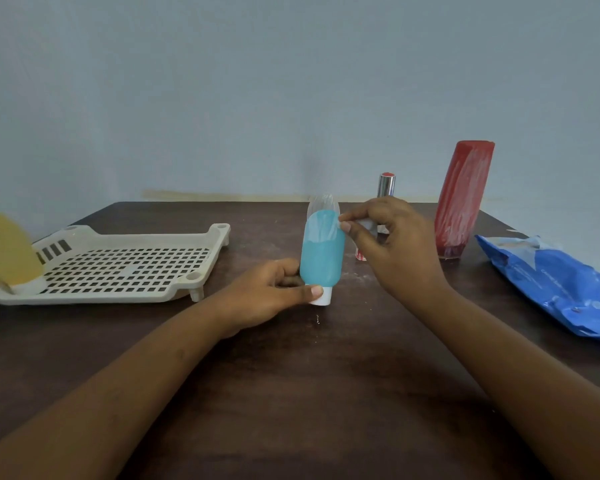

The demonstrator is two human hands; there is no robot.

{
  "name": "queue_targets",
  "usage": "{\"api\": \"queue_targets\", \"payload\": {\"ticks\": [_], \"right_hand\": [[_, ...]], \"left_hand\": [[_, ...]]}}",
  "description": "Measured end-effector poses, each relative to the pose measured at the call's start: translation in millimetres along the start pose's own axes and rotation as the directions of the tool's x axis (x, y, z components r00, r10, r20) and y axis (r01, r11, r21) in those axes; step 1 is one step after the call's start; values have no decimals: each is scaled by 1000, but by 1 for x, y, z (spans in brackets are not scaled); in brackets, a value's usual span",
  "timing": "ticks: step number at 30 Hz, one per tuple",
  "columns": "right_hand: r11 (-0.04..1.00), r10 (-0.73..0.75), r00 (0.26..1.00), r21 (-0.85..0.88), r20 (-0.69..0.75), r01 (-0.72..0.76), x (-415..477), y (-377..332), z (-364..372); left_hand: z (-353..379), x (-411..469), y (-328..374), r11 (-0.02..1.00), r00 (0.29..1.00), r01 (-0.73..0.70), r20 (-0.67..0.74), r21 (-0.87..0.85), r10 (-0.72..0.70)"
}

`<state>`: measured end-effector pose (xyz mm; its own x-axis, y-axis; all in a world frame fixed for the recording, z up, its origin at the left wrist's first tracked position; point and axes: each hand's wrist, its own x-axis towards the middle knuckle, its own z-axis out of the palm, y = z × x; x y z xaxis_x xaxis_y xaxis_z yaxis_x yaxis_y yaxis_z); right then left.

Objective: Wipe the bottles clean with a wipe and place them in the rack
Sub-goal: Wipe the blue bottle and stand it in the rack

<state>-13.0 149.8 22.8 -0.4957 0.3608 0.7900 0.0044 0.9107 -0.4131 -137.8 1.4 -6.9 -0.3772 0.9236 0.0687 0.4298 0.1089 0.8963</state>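
Note:
A blue bottle (321, 256) stands cap-down on its white cap in the middle of the dark table. My left hand (274, 296) grips its lower part and cap. My right hand (392, 244) pinches a small white wipe (365, 224) against the bottle's upper right side. The cream perforated rack (125, 265) sits at the left, with a yellow bottle (9, 251) standing cap-down in its near left corner. A tall red bottle (463, 199) stands at the back right. A slim silver bottle with a red top (386, 185) shows behind my right hand.
A blue pack of wipes (551, 285) lies at the right edge of the table (291, 393). A pale wall rises right behind the table's far edge. A small red-and-white item (361, 255) peeks out under my right hand.

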Motion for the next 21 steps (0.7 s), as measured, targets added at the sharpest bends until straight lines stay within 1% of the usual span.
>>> {"api": "queue_targets", "payload": {"ticks": [2,5,13,17,21], "right_hand": [[1000,0,1000,-1,7,0,0,0,0],[1000,-1,1000,-2,15,1,0,2,0],[999,-16,1000,-28,4,16,0,1,3],[993,-36,996,-108,79,45,-4,-3,3],[978,-92,982,-169,166,120,-5,-5,1]], "left_hand": [[1,0,1,1000,1000,18,3,18,-18],[1,1,2,995,998,51,-31,85,-48],[2,1,2,994,993,57,-104,97,-47],[3,3,-1,994,991,52,-132,97,-39],[2,4,0,994,990,62,-135,94,-49]]}}
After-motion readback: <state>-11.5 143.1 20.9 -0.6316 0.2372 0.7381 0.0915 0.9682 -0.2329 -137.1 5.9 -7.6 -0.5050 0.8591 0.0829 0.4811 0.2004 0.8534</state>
